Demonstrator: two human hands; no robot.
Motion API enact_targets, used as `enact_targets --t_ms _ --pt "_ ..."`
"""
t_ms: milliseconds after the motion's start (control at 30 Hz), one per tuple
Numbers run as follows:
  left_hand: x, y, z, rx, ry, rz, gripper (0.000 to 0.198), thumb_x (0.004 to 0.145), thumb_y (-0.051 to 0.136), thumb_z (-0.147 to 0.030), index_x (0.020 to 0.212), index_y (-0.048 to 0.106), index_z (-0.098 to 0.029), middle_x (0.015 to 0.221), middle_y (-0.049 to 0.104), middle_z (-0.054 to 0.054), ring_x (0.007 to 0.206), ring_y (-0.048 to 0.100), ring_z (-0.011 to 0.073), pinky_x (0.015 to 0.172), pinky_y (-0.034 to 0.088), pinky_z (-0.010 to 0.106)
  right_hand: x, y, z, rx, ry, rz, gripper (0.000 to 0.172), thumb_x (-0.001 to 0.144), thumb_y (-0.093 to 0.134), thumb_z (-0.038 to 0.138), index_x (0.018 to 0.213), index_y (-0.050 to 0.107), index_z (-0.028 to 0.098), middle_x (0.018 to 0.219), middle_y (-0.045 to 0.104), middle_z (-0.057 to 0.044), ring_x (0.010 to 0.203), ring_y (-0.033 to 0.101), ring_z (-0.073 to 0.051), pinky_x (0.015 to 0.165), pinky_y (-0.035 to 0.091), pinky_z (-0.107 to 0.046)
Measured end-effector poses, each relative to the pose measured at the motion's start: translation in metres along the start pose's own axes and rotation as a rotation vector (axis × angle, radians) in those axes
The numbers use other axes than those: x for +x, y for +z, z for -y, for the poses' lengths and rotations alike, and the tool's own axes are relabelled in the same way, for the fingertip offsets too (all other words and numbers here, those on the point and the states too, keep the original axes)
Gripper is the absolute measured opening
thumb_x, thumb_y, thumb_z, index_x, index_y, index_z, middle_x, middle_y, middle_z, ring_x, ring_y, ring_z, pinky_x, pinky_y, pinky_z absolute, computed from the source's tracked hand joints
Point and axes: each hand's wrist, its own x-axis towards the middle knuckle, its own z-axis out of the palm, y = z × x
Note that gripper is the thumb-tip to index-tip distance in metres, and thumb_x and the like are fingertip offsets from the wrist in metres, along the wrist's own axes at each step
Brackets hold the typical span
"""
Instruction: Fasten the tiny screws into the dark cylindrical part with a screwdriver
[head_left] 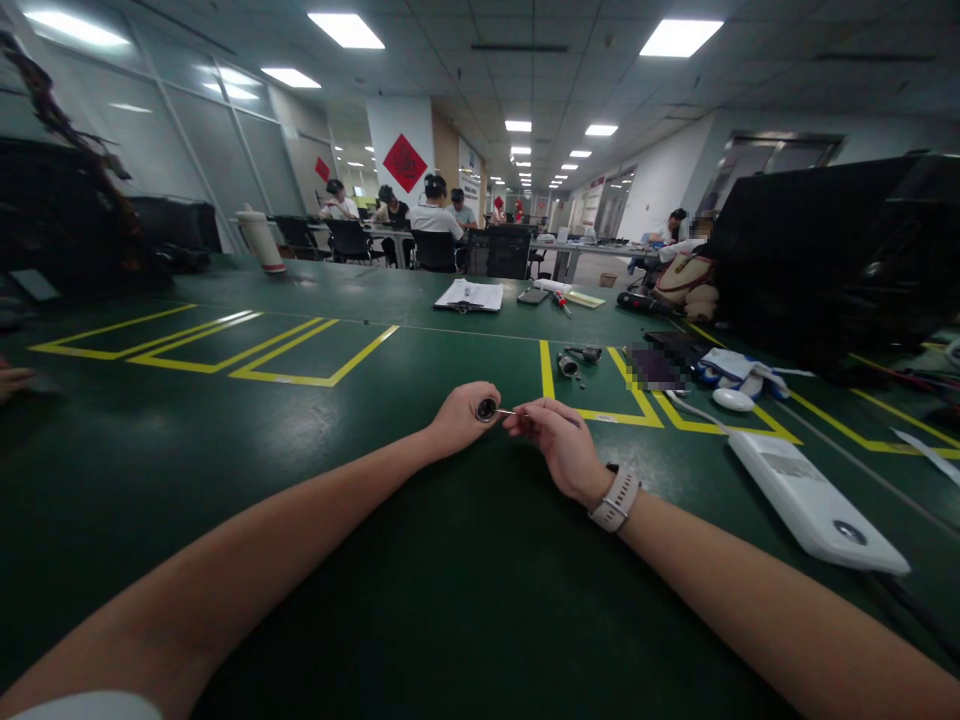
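My left hand (459, 418) is closed around a small dark cylindrical part (486, 409), whose round open end faces me. Pinched in the fingers of my right hand (559, 440) is a thin metal rod-like tool (505, 412). The tool's tip meets the rim of the round part; whether it reaches inside is too small to tell. Both hands are just above the green table, close together. Beyond my right hand, a dark cup-shaped metal part (567, 366) and a dark cylindrical piece (586, 353) lie inside a yellow-taped outline, with tiny bits beside them.
A white power bank (817, 500) with a cable lies at right, near a white oval case (733, 400) and gloves (739, 370). Farther back are a clipboard with papers (469, 295), a phone (532, 296) and a white tumbler (261, 240). Another person's hand (13, 380) shows at far left.
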Motion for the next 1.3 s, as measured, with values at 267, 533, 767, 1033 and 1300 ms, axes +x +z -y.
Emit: enact_targets --t_ms 267,533,767,1033,1300 --pt "-0.0001 0.0034 0.0035 0.029 0.018 -0.014 0.015 0.074 0.058 -0.023 0.064 0.049 -0.017 0.062 0.048 -0.003 0.059 0.046 0.0117 0.056 0.036 0.023 -0.0022 0.0038 -0.0034 0.049 -0.009 -0.056 0.011 0.075 0.061 0.026 0.069 0.066 0.019 0.065 0.067 0.000 0.064 0.060 -0.014 0.068 0.047 -0.029" --pt "0.0003 0.0038 0.0055 0.076 0.041 -0.013 0.012 0.072 0.058 -0.018 0.064 0.049 -0.017 0.064 0.048 -0.002 0.063 0.046 0.0138 0.060 0.036 0.026 -0.0016 0.0026 -0.0026 0.096 0.056 -0.063 0.012 0.072 0.063 0.025 0.065 0.067 0.017 0.063 0.068 -0.002 0.062 0.059 -0.015 0.064 0.046 -0.029" --pt "-0.0006 0.0028 0.0029 0.017 0.080 0.038 0.013 0.074 0.056 -0.017 0.064 0.048 -0.016 0.062 0.047 -0.005 0.057 0.046 0.0093 0.055 0.037 0.020 0.0024 -0.0017 -0.0015 0.184 0.143 -0.057 0.014 0.070 0.061 0.028 0.067 0.066 0.016 0.065 0.070 -0.005 0.061 0.061 -0.015 0.061 0.046 -0.028" --pt "-0.0002 0.0038 0.0026 0.085 0.104 0.079 0.012 0.074 0.058 -0.018 0.064 0.050 -0.017 0.063 0.049 -0.003 0.061 0.047 0.0122 0.058 0.036 0.024 0.0004 0.0000 -0.0026 0.134 0.094 -0.124 0.011 0.068 0.062 0.023 0.061 0.066 0.015 0.058 0.068 -0.002 0.056 0.059 -0.013 0.058 0.045 -0.026" --pt "0.0005 0.0043 0.0034 0.113 0.149 0.166 0.011 0.075 0.058 -0.019 0.066 0.052 -0.016 0.065 0.052 -0.001 0.062 0.049 0.0127 0.059 0.037 0.024 0.0036 -0.0033 -0.0015 0.160 0.168 -0.151 0.012 0.063 0.059 0.023 0.056 0.065 0.015 0.052 0.066 -0.004 0.050 0.058 -0.013 0.052 0.044 -0.025"
